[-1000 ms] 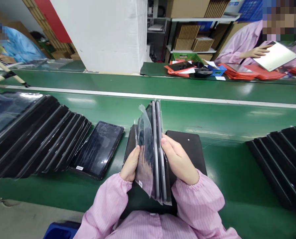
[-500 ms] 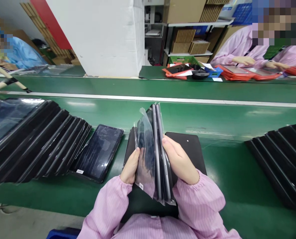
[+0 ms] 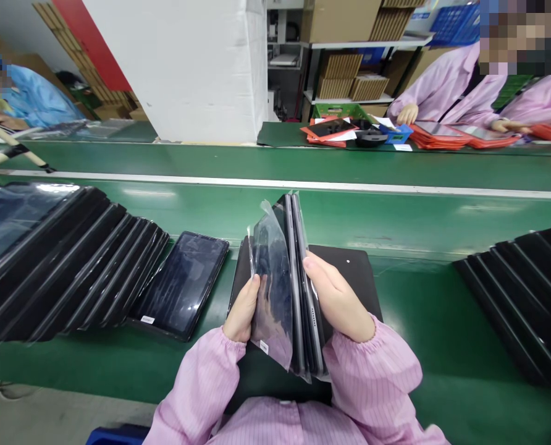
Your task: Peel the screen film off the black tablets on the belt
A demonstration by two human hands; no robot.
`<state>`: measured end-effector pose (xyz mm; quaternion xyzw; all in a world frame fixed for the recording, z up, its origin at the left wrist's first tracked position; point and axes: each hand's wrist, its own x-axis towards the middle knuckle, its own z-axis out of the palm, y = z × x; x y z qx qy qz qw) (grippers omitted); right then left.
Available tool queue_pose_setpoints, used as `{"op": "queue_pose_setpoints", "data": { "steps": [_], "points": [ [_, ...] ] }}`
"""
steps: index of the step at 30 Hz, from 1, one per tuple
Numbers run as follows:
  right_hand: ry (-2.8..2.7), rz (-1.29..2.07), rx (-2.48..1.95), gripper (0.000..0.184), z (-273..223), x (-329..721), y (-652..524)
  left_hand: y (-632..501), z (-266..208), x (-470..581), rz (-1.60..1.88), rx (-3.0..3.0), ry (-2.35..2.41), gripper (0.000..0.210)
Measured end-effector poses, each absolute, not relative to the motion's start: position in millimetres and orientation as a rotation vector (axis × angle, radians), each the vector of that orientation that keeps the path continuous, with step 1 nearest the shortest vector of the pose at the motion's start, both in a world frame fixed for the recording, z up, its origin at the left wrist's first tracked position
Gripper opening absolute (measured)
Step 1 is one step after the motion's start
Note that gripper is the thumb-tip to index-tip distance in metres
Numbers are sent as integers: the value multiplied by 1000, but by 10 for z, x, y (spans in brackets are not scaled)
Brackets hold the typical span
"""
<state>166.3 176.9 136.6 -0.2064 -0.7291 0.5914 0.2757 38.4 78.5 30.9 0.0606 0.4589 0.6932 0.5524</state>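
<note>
from afar i see two tablets [image 3: 295, 290] upright between left hand [image 3: 243, 311], pinching the clear bag [image 3: 274, 309], and right hand [image 3: 341, 300], gripping one edge.

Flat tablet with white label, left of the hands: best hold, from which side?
On the flat tablet, likely the lower half of its right long edge, coming from the right: its left side meets the fanned stack, while green worktop borders the right.

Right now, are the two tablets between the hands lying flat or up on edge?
Up on edge: the tablets show their narrow gray sides facing up, held between the left hand and right hand.
</note>
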Motion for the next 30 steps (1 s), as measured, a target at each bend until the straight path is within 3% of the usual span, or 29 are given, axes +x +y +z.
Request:
{"op": "queue_pose_setpoints", "data": {
  "steps": [30],
  "points": [
    [-2293, 1478, -481, 46, 1500, 1797, 1636, 782, 394, 402, 1677, 256, 1086, 58]
  ]
}}
